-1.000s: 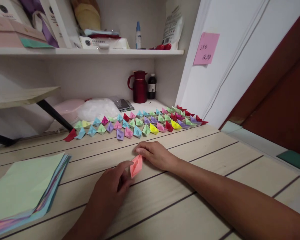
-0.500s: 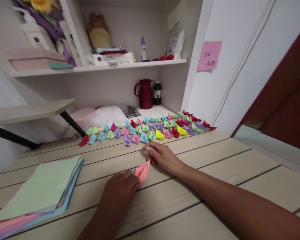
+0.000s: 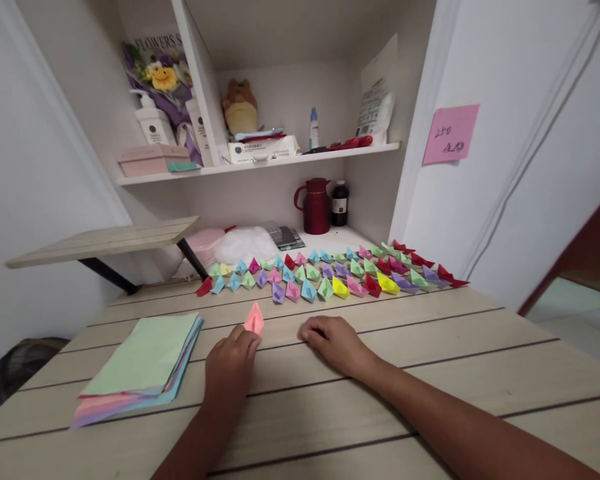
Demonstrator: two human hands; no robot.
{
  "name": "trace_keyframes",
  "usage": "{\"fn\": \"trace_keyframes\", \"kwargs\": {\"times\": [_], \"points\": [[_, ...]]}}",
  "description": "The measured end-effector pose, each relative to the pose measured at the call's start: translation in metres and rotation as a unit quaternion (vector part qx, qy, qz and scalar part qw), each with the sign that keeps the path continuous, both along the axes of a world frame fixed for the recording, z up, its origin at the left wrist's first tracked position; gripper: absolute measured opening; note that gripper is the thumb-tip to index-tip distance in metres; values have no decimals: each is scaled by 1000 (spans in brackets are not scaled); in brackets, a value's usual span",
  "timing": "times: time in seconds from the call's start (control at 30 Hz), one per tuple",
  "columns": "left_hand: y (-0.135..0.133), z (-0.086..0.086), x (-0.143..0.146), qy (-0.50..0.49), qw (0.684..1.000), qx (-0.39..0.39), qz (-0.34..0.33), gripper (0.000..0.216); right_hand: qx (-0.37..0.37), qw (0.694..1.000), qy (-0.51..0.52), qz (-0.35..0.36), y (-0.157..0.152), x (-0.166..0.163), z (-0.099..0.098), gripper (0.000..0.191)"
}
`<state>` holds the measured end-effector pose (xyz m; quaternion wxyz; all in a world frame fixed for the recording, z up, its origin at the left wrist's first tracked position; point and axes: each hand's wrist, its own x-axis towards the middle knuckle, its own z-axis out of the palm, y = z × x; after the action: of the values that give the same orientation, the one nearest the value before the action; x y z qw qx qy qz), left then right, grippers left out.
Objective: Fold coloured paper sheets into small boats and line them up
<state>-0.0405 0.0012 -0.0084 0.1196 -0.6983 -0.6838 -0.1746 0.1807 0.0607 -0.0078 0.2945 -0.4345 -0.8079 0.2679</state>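
Pinching one coral paper boat (image 3: 255, 320) in left grip (image 3: 230, 362) | counted one paper stack (image 3: 145, 353) left of that grip | two bright yellow boats (image 3: 389, 284) beyond curled right grip (image 3: 339, 343); cannot tell if pressed together

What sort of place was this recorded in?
Probably a room in a home or dormitory: paper boats on the wooden-looking tabletop, with a plush toy and red jug in the shelving behind.

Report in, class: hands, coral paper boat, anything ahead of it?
Left hand holds coral paper boat by its near end. Right hand curled on table, apart from boat. Rows of paper boats ahead; paper stack at left.
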Motion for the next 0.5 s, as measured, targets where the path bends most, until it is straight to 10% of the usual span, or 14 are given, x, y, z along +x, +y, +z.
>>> {"fn": "trace_keyframes", "kwargs": {"times": [0.5], "points": [[68, 7, 3, -30, 998, 29, 49, 23, 22, 999, -47, 9, 0, -6, -1, 20]]}}
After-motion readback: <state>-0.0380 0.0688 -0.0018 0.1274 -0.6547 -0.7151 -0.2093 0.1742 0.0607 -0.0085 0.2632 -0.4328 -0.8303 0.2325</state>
